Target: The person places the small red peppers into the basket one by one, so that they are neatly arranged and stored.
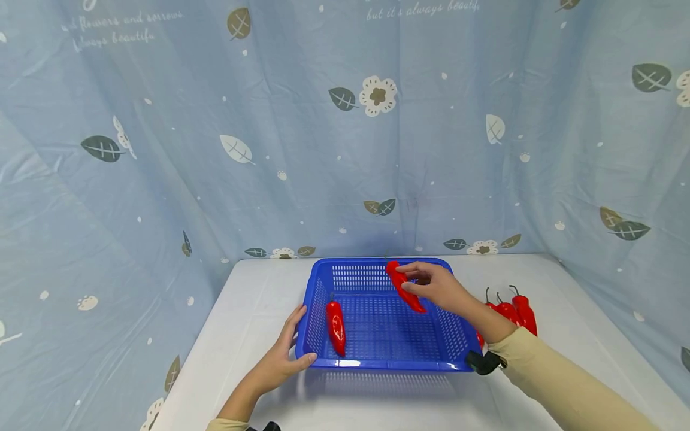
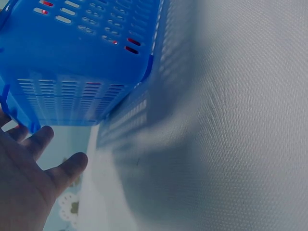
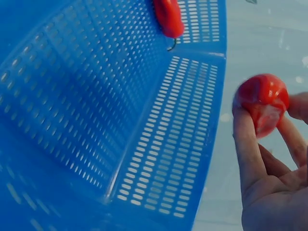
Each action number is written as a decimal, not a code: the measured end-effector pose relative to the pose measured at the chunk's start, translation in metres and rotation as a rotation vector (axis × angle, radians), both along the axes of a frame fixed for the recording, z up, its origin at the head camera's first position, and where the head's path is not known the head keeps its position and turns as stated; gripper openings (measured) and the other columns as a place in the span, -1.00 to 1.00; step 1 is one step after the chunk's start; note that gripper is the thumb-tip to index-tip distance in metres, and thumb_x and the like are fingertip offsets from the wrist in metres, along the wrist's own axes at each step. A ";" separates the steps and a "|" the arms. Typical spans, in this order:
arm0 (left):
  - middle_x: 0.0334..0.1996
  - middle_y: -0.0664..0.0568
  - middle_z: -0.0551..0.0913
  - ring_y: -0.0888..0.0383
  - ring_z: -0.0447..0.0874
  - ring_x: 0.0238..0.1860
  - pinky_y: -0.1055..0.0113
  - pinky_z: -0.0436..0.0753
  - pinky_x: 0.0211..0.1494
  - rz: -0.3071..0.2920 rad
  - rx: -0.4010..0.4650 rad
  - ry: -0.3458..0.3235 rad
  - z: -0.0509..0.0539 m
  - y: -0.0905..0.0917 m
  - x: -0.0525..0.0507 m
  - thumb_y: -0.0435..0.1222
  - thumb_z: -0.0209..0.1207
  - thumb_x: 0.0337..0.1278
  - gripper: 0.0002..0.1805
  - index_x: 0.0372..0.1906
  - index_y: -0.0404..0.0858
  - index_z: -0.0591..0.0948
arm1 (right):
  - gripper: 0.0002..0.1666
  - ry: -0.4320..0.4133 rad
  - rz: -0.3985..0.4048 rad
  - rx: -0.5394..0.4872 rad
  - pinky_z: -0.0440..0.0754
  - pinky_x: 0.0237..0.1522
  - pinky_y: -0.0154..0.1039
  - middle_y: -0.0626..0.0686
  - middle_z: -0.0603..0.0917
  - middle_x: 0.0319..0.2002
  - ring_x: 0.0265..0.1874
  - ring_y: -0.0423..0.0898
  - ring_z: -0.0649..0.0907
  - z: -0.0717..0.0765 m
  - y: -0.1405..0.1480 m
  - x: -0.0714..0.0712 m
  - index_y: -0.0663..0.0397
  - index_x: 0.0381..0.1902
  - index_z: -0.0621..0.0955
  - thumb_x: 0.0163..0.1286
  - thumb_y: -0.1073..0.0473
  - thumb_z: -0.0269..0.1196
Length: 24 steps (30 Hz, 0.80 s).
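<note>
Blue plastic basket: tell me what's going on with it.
A person's right hand pinches a red chili pepper above the blue plastic basket, while the left hand touches the basket's left side. Another pepper lies inside, toward the left. Several more peppers lie on the white table to the right, partly hidden by the right arm.
</note>
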<state>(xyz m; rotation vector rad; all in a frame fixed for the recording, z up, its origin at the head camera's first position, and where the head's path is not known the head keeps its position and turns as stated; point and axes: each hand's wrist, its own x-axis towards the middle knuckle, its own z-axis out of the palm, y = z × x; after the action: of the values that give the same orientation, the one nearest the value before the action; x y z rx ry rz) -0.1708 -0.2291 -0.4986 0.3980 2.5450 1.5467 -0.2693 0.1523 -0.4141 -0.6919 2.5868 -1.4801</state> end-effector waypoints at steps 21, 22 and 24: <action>0.65 -0.12 -0.28 -0.29 -0.19 0.61 -0.26 0.10 0.52 -0.005 -0.004 0.019 0.000 0.000 0.000 -0.13 0.30 0.21 0.08 0.66 -0.03 -0.14 | -0.53 -0.090 0.038 0.055 0.77 -0.11 0.05 0.22 0.68 0.10 -0.02 0.11 0.70 -0.015 -0.027 -0.020 -0.02 0.24 0.65 0.39 0.11 0.37; 0.65 -0.12 -0.28 -0.29 -0.19 0.61 -0.25 0.10 0.52 -0.003 -0.008 0.019 0.000 0.000 0.000 -0.13 0.30 0.21 0.08 0.66 -0.03 -0.14 | -0.53 -0.092 0.039 0.061 0.77 -0.12 0.03 0.21 0.68 0.10 -0.02 0.10 0.70 -0.015 -0.028 -0.021 -0.03 0.24 0.65 0.39 0.11 0.37; 0.65 -0.12 -0.28 -0.28 -0.19 0.61 -0.25 0.10 0.53 -0.002 -0.011 0.022 0.000 0.000 0.000 -0.13 0.30 0.22 0.08 0.66 -0.03 -0.14 | -0.53 -0.094 0.041 0.065 0.77 -0.12 0.01 0.20 0.68 0.10 -0.02 0.10 0.70 -0.016 -0.031 -0.022 -0.03 0.23 0.66 0.38 0.10 0.38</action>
<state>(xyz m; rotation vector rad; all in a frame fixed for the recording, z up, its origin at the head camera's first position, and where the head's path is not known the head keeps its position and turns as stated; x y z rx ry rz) -0.1708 -0.2292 -0.4986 0.4189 2.5675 1.5351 -0.2911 0.1208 -0.4299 -0.6470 2.5229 -1.3757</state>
